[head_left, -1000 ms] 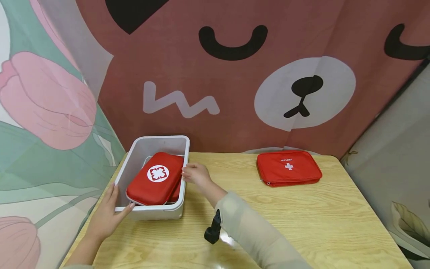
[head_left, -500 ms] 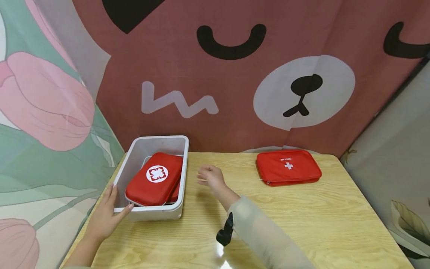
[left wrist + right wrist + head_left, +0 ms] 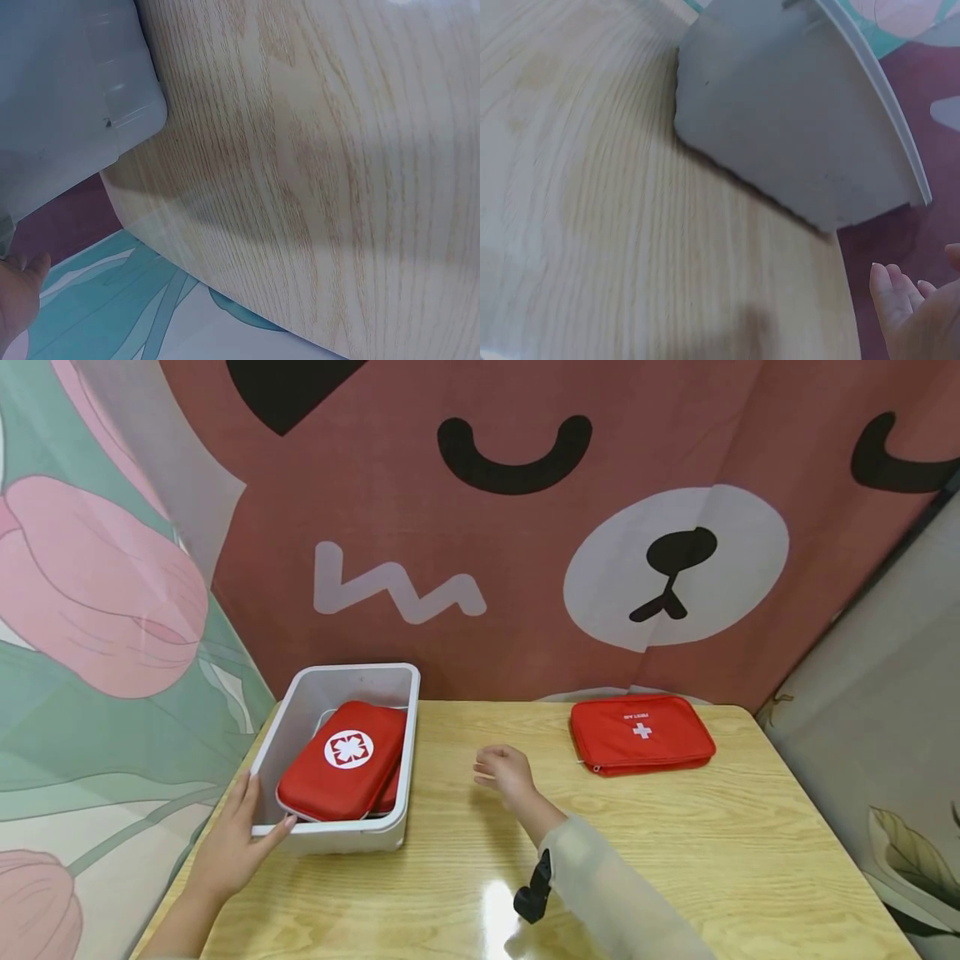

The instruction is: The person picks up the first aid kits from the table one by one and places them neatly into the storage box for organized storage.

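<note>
A light grey plastic bin (image 3: 348, 839) stands at the left of the table. On top inside it lies a red hard-shell first aid case (image 3: 330, 785) with a white round emblem, tilted over another red case (image 3: 388, 793) that is mostly hidden. My left hand (image 3: 228, 843) rests on the bin's near left corner, fingers along the left side and thumb on the front rim. Apart from the bin, over the table to its right, my right hand (image 3: 508, 772) holds nothing, its fingers loosely bent. A flat red first aid pouch (image 3: 641, 747) with a white cross lies farther right.
The wood-grain table (image 3: 465, 877) meets a bear-print cloth (image 3: 517, 568) at the back. A floral cloth (image 3: 112, 760) borders the left side. A black wrist camera (image 3: 533, 893) hangs at the right sleeve (image 3: 607, 877).
My right hand has left the bin's right rim and moved to the right over the table. My left hand stays at the bin's corner. Bin and pouch have not moved.
</note>
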`<state>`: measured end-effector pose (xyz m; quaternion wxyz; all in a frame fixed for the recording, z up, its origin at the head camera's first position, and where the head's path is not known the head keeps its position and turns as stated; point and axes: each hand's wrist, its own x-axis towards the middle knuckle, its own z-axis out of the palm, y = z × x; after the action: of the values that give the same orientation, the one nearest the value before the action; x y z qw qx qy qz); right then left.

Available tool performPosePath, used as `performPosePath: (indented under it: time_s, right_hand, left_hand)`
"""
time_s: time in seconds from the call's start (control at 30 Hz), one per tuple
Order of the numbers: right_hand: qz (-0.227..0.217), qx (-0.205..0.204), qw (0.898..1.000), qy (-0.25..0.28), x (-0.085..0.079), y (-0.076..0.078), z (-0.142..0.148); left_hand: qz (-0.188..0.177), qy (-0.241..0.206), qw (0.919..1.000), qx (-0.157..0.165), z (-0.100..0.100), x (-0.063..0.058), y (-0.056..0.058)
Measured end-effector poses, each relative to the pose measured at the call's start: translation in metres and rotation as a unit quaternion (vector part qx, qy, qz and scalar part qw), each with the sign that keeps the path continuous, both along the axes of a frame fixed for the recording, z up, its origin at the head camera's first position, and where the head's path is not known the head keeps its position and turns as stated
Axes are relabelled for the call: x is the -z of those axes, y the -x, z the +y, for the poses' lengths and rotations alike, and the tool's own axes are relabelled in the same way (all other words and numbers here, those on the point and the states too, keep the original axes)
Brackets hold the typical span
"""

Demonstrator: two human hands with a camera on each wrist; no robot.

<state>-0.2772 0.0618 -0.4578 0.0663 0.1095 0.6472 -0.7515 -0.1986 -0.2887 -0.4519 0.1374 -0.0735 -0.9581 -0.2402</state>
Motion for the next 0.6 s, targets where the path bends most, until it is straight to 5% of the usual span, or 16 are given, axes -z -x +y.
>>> performPosePath:
  time_s: [0.6]
  right_hand:
    - [-0.014,0.084,0.996,-0.005,0.029,-0.006,0.046]
  left_hand:
    - [-0.015,0.007,0.9998,-0.006,0.0,0.001,0.001]
